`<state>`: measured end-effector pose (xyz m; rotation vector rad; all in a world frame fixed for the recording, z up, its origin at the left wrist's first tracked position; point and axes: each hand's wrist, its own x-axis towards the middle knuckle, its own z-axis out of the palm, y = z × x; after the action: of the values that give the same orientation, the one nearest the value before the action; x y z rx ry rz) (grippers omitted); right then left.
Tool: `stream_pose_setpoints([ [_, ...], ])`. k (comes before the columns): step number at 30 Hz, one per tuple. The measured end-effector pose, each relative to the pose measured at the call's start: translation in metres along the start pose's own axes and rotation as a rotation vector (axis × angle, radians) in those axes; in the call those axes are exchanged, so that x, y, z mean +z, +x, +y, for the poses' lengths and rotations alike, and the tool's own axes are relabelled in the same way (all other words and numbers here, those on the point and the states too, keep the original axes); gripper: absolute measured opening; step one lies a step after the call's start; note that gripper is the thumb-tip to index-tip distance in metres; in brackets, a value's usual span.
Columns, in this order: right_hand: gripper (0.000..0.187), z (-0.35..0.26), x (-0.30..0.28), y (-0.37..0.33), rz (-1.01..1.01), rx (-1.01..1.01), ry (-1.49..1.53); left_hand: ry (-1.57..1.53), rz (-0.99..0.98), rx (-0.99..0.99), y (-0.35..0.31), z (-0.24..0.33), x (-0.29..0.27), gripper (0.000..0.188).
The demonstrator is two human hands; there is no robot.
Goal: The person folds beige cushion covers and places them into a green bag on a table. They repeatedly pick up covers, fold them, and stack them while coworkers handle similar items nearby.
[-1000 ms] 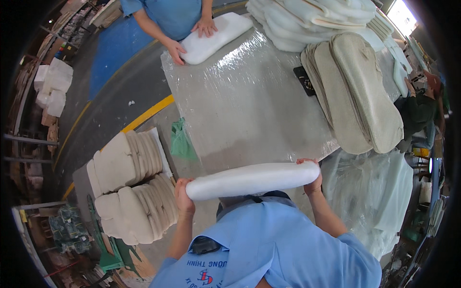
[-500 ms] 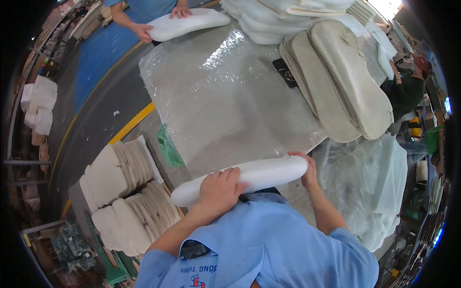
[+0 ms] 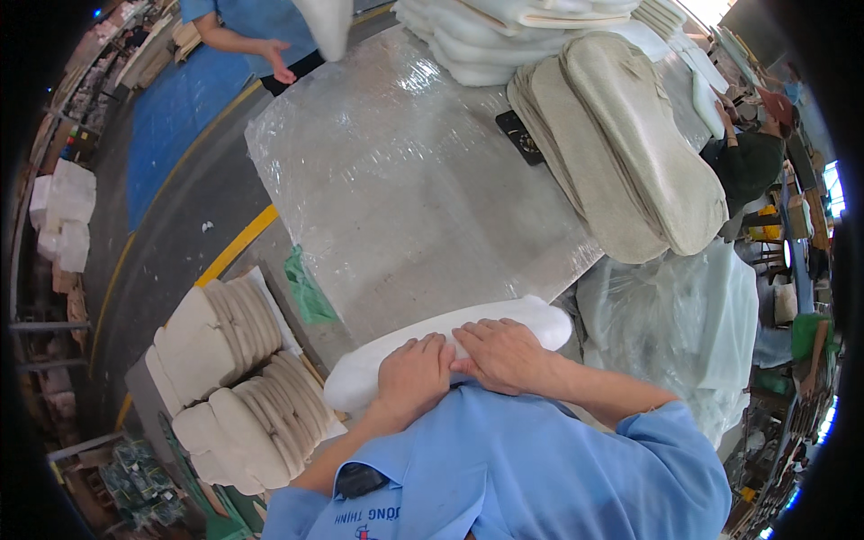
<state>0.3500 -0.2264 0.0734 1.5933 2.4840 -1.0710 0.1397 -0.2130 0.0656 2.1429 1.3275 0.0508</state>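
A long, curved white padded cushion point(image 3: 531, 315) lies at the near edge of the table, in front of my body. My left hand point(image 3: 412, 373) grips its near edge left of the middle, fingers over the top. Right beside it my right hand point(image 3: 504, 355) holds the same edge, the thumbs close together. The cushion's near underside is hidden behind my hands and shirt. A plastic-covered table point(image 3: 432, 207) spreads beyond it.
Stacked beige cushion covers point(image 3: 630, 144) lie at the table's right, beside a dark flat object point(image 3: 520, 137). White padding point(image 3: 468, 45) is piled behind. Beige bundles point(image 3: 225, 333) stand at left, plastic-wrapped material point(image 3: 666, 315) at right. Across the table, a co-worker's hand point(image 3: 274, 58) is near another white cushion point(image 3: 326, 22).
My right hand has left the cushion's right end and now grips the near edge beside my left hand. Across the table, the co-worker has lifted the other cushion upright.
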Motion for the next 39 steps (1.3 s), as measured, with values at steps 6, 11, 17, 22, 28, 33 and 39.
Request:
stream_pose_setpoints([
  [6, 0.079, 0.018, 0.002, 0.014, -0.328, 0.011, -0.029, -0.037, 0.021, -0.054, -0.011, -0.008, 0.031, 0.044],
  [11, 0.076, 0.052, -0.01, 0.031, -0.418, 0.065, 0.35, -0.019, -0.074, -0.113, -0.007, -0.007, 0.03, 0.049],
  [17, 0.072, 0.085, -0.082, -0.043, -0.016, 0.013, 0.312, -0.014, -0.074, -0.102, -0.009, -0.01, 0.026, 0.049],
  [22, 0.074, 0.05, -0.013, -0.073, -0.127, 0.062, -0.061, -0.079, -0.131, -0.135, -0.002, -0.008, 0.024, 0.05],
  [28, 0.078, 0.052, -0.003, 0.003, -0.404, 0.148, 0.13, -0.007, -0.145, -0.08, -0.004, -0.017, 0.031, 0.049],
  [33, 0.083, 0.094, 0.004, 0.033, -0.356, 0.148, 0.446, -0.06, -0.175, -0.107, 0.002, -0.009, 0.023, 0.051],
  [39, 0.09, 0.165, -0.049, -0.043, -0.189, 0.554, 0.53, -0.086, -0.152, -0.141, 0.0, -0.01, 0.022, 0.049],
])
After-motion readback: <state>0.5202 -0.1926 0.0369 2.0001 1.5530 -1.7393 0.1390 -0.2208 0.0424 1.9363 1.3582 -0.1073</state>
